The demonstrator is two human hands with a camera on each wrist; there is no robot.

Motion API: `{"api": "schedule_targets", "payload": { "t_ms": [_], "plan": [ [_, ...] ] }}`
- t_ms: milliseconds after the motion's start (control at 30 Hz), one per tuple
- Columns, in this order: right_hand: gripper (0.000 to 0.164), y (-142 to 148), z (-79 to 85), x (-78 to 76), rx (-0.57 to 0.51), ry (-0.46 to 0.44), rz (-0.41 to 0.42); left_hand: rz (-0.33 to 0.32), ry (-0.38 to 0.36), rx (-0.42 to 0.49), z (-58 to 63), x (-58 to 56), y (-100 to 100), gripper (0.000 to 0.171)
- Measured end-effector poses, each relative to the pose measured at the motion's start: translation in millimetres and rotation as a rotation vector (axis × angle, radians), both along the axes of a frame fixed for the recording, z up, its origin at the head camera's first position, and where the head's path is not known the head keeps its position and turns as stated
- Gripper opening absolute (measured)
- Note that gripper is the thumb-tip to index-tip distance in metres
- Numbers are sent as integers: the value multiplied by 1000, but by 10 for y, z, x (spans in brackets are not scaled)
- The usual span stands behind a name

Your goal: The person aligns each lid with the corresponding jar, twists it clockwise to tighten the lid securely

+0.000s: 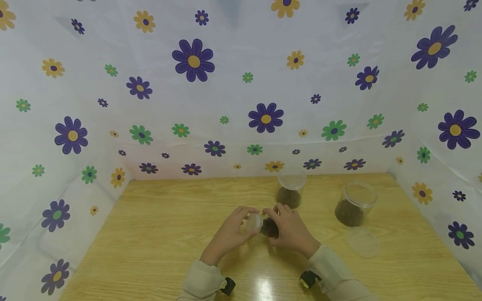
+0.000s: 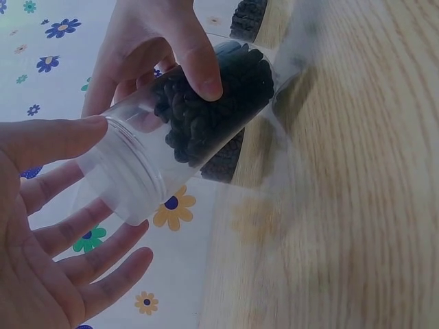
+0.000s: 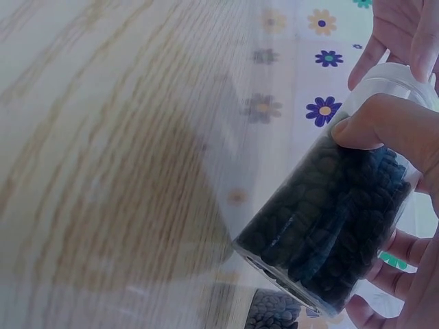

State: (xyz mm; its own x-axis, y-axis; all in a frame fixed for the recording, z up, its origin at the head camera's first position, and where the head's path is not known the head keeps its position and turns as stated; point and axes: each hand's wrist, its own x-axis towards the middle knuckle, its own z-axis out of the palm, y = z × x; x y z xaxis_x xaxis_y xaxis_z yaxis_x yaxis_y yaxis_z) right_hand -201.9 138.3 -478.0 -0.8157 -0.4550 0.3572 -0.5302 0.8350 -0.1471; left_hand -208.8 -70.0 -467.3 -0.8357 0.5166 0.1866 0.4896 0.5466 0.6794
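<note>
A small clear jar [image 1: 269,227], partly filled with dark coffee-bean-like pieces, is held tilted just above the table, between both hands. Around its body curl the thumb and fingers of my right hand [image 1: 291,230]. My left hand [image 1: 230,236] holds the translucent screw lid [image 2: 127,178], its thumb on one side and fingers on the other. The lid sits on the jar's mouth. In the right wrist view the dark pieces [image 3: 329,212] fill the lower part of the jar, and the left fingers show at the lid end.
Behind the hands stands a larger clear jar [image 1: 289,196] of dark pieces. Another such jar [image 1: 350,211] is to the right, with a loose clear round lid [image 1: 362,241] lying in front of it. A flowered cloth [image 1: 226,92] walls the wooden table [image 1: 150,234] at back and sides.
</note>
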Motion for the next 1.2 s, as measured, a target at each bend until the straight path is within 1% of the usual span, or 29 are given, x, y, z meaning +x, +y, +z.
{"api": "schedule_targets", "payload": {
  "t_ms": [267, 533, 700, 900, 1067, 1133, 1200],
  "plan": [
    [72, -11, -10, 2, 8, 10, -7, -7, 3, 6, -11, -3, -13, 48],
    [70, -8, -29, 0, 5, 19, -4, -16, 51, 1, -41, -20, -8, 50],
    [70, -6, -39, -10, 4, 27, 0, -34, 67, 15, -30, -26, -10, 49],
    [69, 5, -42, -16, 9, 47, 8, -49, 84, 22, -15, -26, -5, 56],
    [70, 12, -34, -21, 2, 44, 10, -47, 19, 38, -30, -28, 5, 66],
    [70, 14, -33, -26, 0, 35, 10, -39, -26, 39, -39, -25, 9, 67],
    [70, 15, -31, -30, -3, 26, 10, -20, -88, 49, -42, -20, 11, 65]
  ]
}}
